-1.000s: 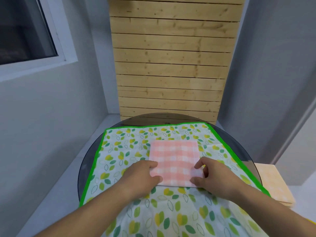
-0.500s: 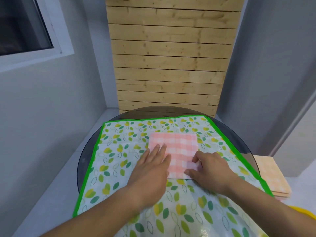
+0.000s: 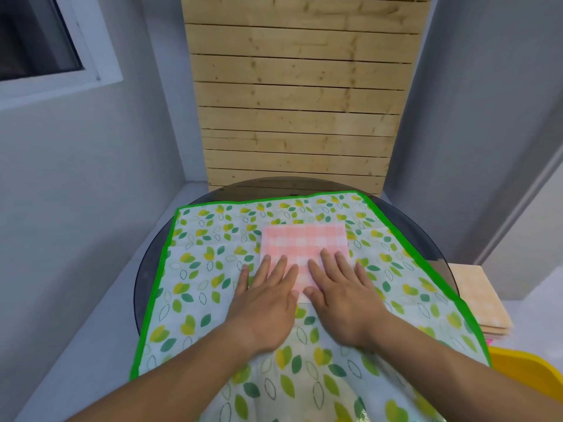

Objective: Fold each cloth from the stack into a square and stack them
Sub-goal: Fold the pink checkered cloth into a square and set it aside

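A pink checked cloth (image 3: 304, 242) lies folded into a square on the leaf-print table cover (image 3: 207, 263). My left hand (image 3: 268, 296) rests flat on its near left part, fingers spread. My right hand (image 3: 341, 293) lies flat on its near right part, fingers spread too. Both palms press down on the cloth and hold nothing. The cloth's near edge is hidden under my hands. A stack of orange checked cloths (image 3: 481, 300) sits low at the right, beyond the table's rim.
The cover has a green border and lies over a round dark glass table (image 3: 143, 278). A wooden slat panel (image 3: 298, 102) stands behind the table. A yellow tub (image 3: 530, 373) shows at the lower right. Grey walls close in on both sides.
Both hands went from pinching the cloth's near edge to lying flat on it. The left hand flattened first, then the right. The camera tilted down slightly.
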`<control>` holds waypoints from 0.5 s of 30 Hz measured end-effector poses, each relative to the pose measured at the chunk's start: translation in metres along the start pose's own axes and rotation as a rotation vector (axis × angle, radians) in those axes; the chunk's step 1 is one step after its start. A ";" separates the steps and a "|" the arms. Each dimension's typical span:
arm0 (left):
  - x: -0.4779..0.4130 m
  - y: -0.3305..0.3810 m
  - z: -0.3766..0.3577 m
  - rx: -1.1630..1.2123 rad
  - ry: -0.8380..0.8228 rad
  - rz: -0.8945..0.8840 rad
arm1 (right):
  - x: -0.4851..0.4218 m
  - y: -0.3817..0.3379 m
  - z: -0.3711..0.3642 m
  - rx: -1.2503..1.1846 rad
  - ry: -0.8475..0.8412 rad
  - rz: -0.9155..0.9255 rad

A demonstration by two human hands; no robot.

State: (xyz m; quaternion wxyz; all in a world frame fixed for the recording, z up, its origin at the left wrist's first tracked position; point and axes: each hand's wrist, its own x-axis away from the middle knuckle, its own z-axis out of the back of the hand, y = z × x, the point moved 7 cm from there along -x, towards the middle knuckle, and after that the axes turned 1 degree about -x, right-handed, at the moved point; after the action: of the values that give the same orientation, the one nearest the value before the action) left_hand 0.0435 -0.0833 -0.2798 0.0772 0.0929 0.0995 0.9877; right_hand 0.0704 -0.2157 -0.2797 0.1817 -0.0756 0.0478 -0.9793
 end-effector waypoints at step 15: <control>0.001 -0.034 0.015 0.043 -0.109 -0.075 | 0.010 0.062 0.009 -0.111 -0.095 0.060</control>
State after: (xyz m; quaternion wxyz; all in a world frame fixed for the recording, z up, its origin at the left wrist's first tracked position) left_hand 0.0496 -0.0475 -0.2725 0.1176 0.1445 0.1199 0.9751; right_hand 0.0841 -0.2777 -0.2771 0.2086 -0.1306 0.0954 -0.9645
